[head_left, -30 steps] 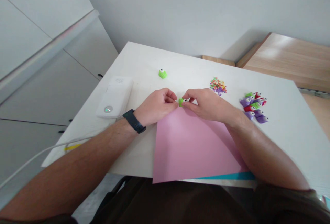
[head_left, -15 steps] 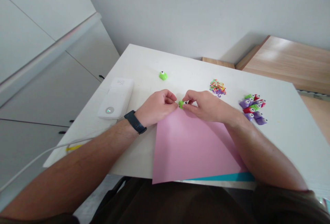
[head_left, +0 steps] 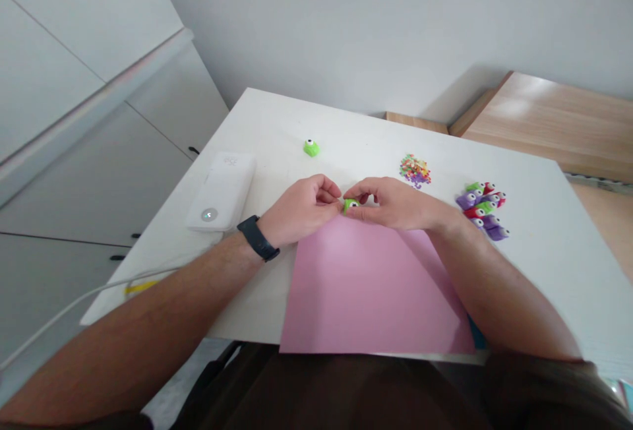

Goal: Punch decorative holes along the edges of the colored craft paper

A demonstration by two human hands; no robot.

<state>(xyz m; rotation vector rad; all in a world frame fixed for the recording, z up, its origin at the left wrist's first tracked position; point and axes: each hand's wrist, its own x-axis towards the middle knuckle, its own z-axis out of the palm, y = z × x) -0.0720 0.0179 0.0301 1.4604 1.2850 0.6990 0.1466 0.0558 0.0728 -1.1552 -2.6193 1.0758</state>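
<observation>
My right hand (head_left: 395, 202) pinches a small green clay-like figure (head_left: 348, 205) with one white googly eye, thumb in front and fingers behind. From the other side, my left hand (head_left: 309, 206) has thumb and fingers closed at the figure's left edge; the exact contact is partly hidden. Both hands are just above the far edge of a pink sheet of paper (head_left: 356, 285). A second green figure with an eye (head_left: 311, 148) stands farther back on the white table (head_left: 277, 120).
To the right sits a cluster of green, red and purple one-eyed figures (head_left: 484, 209). A pile of tiny coloured pieces (head_left: 415, 171) lies behind my right hand. A white box-shaped device (head_left: 222, 192) with a cable (head_left: 64, 314) is at left. Teal paper (head_left: 477, 336) peeks from under the pink sheet.
The green figure has turned, so its eye now sits between my fingertips facing me. My right fingers have shifted left around it. The pink sheet has swung, covering most of the teal paper.
</observation>
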